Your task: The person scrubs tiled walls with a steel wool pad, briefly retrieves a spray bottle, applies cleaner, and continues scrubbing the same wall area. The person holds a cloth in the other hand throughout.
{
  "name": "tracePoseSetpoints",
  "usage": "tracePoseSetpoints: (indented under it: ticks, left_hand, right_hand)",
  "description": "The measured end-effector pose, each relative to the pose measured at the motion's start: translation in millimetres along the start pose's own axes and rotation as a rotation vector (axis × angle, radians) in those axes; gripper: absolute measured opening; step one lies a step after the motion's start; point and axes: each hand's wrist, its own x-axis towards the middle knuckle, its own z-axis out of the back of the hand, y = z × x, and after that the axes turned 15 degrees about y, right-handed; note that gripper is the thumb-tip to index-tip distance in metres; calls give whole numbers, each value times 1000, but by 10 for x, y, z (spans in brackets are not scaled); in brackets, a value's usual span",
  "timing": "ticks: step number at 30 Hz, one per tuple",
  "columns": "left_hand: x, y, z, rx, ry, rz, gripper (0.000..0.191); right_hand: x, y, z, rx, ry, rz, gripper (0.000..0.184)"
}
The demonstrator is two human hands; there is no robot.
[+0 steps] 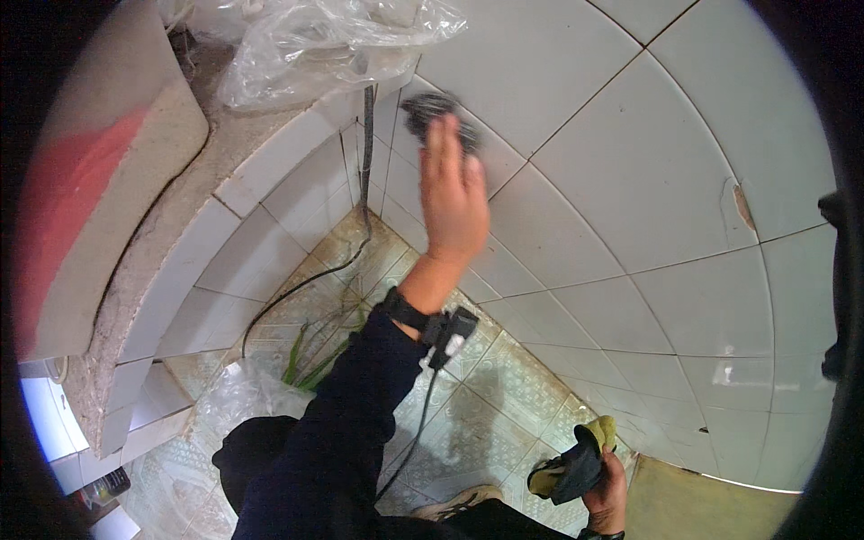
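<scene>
My left hand [455, 196] is raised to the white tiled wall [580, 135], its fingers pressed over a dark, shiny scouring pad [432, 108]; both are blurred. A black strap with a small device and a cable [422, 425] is on that wrist. Low at the right, my right hand [606, 489] grips a folded black and yellow item [577, 466], perhaps a cloth or glove; its exact kind cannot be told. It is held above the floor, near the foot of the wall.
Clear plastic bags [304, 54] lie on a tiled ledge [182, 250] at the upper left, beside a beige and red surface [101, 182]. A dark cable [368, 148] hangs into the corner. Green leaves [324, 368] and another plastic bag [250, 391] lie on the patterned floor [466, 412], near a shoe [462, 503].
</scene>
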Motion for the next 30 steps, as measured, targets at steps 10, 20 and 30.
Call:
tracePoseSetpoints:
  ticks: [10, 20, 30]
  left_hand:
    - [-284, 935, 7, -205, -81, 258, 56]
    - [-303, 518, -36, 164, -24, 60, 52]
    - [-1292, 1946, -445, -361, 4, 778, 57]
  right_hand:
    - [-36, 10, -83, 7, 63, 36, 47]
    - [63, -25, -32, -40, -41, 37, 43]
    - [64, 17, -46, 21, -59, -3, 47]
